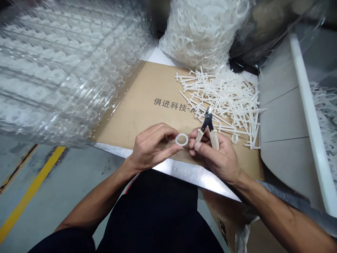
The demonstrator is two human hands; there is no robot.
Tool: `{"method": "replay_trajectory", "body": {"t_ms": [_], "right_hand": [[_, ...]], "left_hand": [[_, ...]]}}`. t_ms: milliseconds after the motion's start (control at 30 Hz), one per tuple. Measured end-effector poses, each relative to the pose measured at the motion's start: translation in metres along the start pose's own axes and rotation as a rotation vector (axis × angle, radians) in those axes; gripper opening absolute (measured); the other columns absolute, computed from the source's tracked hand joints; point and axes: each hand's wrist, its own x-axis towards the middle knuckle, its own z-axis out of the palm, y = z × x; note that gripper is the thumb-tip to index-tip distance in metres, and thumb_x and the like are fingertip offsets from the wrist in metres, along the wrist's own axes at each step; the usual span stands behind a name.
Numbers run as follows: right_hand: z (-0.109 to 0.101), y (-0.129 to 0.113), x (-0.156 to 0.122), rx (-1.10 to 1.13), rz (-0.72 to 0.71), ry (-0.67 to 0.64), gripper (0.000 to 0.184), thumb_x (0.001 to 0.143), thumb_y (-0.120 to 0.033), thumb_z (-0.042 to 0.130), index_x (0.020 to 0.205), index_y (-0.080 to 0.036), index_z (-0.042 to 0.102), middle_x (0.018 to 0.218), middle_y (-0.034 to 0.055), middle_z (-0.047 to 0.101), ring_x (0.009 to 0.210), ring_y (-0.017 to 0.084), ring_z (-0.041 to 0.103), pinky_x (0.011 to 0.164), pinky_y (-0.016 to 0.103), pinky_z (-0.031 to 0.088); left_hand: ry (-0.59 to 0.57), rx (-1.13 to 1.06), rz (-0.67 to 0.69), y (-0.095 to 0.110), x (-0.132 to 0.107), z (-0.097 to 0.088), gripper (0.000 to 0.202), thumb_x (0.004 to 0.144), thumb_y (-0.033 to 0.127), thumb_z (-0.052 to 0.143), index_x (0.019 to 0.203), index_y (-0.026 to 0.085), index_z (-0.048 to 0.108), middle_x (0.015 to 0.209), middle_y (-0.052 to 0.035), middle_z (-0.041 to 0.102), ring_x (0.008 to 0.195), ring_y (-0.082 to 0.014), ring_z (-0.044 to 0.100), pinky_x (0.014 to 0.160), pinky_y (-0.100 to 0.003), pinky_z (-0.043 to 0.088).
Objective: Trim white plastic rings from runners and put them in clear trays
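Observation:
Between the thumb and fingers of my left hand [154, 146] is a white plastic ring [181, 134], held over the cardboard sheet [139, 116]. My right hand [217, 151] is closed around a pair of side cutters [207, 128] with beige handles and dark jaws. The cutters point away from me and their handles are spread. The ring sits just left of my right fingertips. Beyond the cutters lies a heap of thin white plastic sprues [226, 98]. One loose white ring [235, 138] rests on the cardboard right of my right hand.
A large plastic-wrapped stack of white parts [58, 70] fills the left. At the back stands a clear bag of white rings [202, 35]. A white-rimmed bin [305, 91] with white pieces inside is on the right. The metal table edge [195, 175] runs below my hands.

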Motion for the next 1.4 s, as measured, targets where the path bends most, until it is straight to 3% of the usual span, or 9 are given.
{"method": "replay_trajectory", "body": {"t_ms": [100,267,467,567,667,767,1000,1200,1400], "right_hand": [[-0.004,0.003,-0.001,0.022,-0.017,0.007,0.025,0.089,-0.031,0.079,0.108,-0.018,0.07,0.093,0.0036,0.069,0.076,0.018,0.064,0.071,0.032,0.052],[-0.01,0.005,0.003,0.011,-0.035,0.048,0.024,0.088,-0.032,0.081,0.106,-0.019,0.072,0.092,0.0043,0.067,0.078,0.019,0.063,0.074,0.032,0.052],[-0.012,0.002,0.007,0.01,-0.073,0.045,0.024,0.085,-0.032,0.083,0.104,-0.02,0.074,0.091,0.0055,0.068,0.078,0.02,0.063,0.073,0.033,0.052],[-0.013,0.001,0.006,0.019,-0.083,0.046,0.024,0.085,-0.033,0.084,0.103,-0.02,0.075,0.091,0.0064,0.069,0.079,0.02,0.062,0.074,0.033,0.052],[-0.013,0.004,0.005,0.024,-0.072,0.048,0.027,0.083,-0.035,0.086,0.103,-0.02,0.075,0.092,0.0073,0.069,0.08,0.022,0.062,0.074,0.034,0.053],[-0.014,0.008,0.005,0.027,-0.038,0.048,0.03,0.082,-0.039,0.087,0.103,-0.02,0.076,0.092,0.007,0.07,0.08,0.021,0.063,0.075,0.033,0.053],[-0.018,0.011,0.01,0.076,-0.018,0.079,0.038,0.077,-0.04,0.092,0.105,-0.02,0.077,0.093,0.0063,0.071,0.081,0.019,0.064,0.075,0.029,0.055],[-0.026,0.014,0.015,0.088,-0.023,0.103,0.042,0.077,-0.04,0.091,0.11,-0.018,0.076,0.094,0.008,0.071,0.081,0.021,0.065,0.074,0.033,0.057],[-0.026,0.018,0.016,0.044,-0.037,0.104,0.042,0.079,-0.04,0.09,0.11,-0.016,0.075,0.095,0.01,0.071,0.083,0.024,0.066,0.073,0.036,0.058]], "left_hand": [[0.01,0.168,-0.132,-0.001,-0.002,0.003,0.016,0.097,0.031,0.07,0.099,0.017,0.065,0.086,-0.0037,0.069,0.079,-0.0162,0.065,0.074,-0.03,0.052],[-0.262,0.482,-0.297,-0.001,-0.002,0.005,0.018,0.1,0.035,0.061,0.102,0.017,0.067,0.105,-0.0099,0.067,0.097,-0.025,0.061,0.088,-0.041,0.049],[-0.33,0.454,-0.326,0.001,0.002,0.004,0.021,0.1,0.036,0.06,0.111,0.018,0.065,0.109,-0.0096,0.065,0.102,-0.0262,0.06,0.093,-0.043,0.047],[-0.268,0.197,-0.385,0.0,0.003,-0.001,0.012,0.098,0.028,0.059,0.104,0.019,0.063,0.104,-0.0081,0.064,0.099,-0.0243,0.06,0.093,-0.041,0.046],[-0.155,-0.144,-0.54,-0.003,0.004,-0.014,0.011,0.089,0.025,0.066,0.098,0.02,0.061,0.093,-0.0036,0.063,0.084,-0.0191,0.057,0.084,-0.036,0.045],[-0.098,-0.312,-0.644,-0.006,0.004,-0.03,0.016,0.081,0.023,0.07,0.093,0.02,0.06,0.086,-0.0013,0.063,0.074,-0.0141,0.055,0.073,-0.03,0.044],[-0.001,-0.898,-0.934,0.004,0.0,-0.058,0.04,0.071,0.038,0.079,0.09,0.018,0.049,0.083,-0.0015,0.063,0.067,-0.0113,0.065,0.066,-0.024,0.047],[0.082,-1.104,-1.058,0.016,-0.002,-0.084,0.039,0.069,0.033,0.086,0.088,0.014,0.057,0.084,-0.0025,0.066,0.068,-0.0091,0.068,0.067,-0.019,0.049],[-0.049,-1.223,-1.219,0.031,-0.011,-0.103,0.034,0.068,0.026,0.089,0.083,0.013,0.061,0.085,-0.0093,0.074,0.069,-0.019,0.076,0.065,-0.023,0.054]]}}
